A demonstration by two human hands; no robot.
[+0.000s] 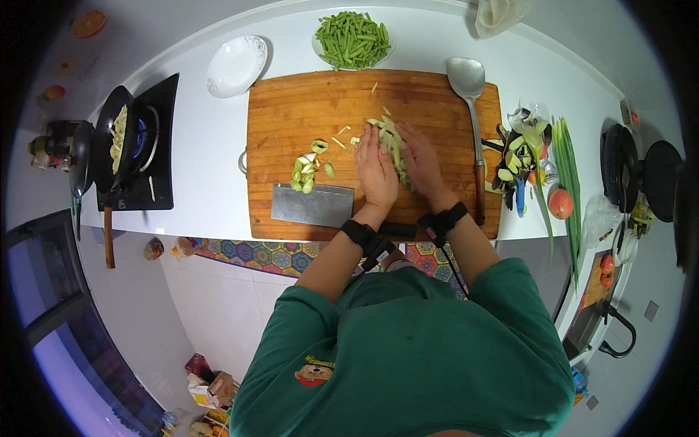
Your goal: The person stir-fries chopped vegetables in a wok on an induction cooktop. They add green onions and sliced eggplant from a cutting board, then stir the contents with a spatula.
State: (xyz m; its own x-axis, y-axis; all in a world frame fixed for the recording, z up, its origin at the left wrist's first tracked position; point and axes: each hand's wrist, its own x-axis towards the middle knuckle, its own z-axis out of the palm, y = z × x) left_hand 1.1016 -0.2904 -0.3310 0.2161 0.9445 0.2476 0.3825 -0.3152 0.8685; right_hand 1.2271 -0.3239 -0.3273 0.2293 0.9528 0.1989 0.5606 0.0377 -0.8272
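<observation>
My left hand [377,169] and my right hand [423,164] press from both sides against a heap of pale green vegetable strips [392,145] on a wooden cutting board [306,109]. Whether the fingers lift any strips is hidden. Left of my hands lie small sliced green pieces [306,172] and a few loose slivers. A cleaver [312,205] rests flat near the board's front edge, its dark handle beneath my wrists. Along the board's right side lies a metal wok spatula [467,79] with a wooden handle.
Behind the board stand a plate of cut green beans [354,41] and a white dish [237,65]. At left, a wok [116,136] holding pale strips sits over a lit burner. Vegetable trimmings [516,155], green onions [568,175] and a tomato [561,204] lie at right.
</observation>
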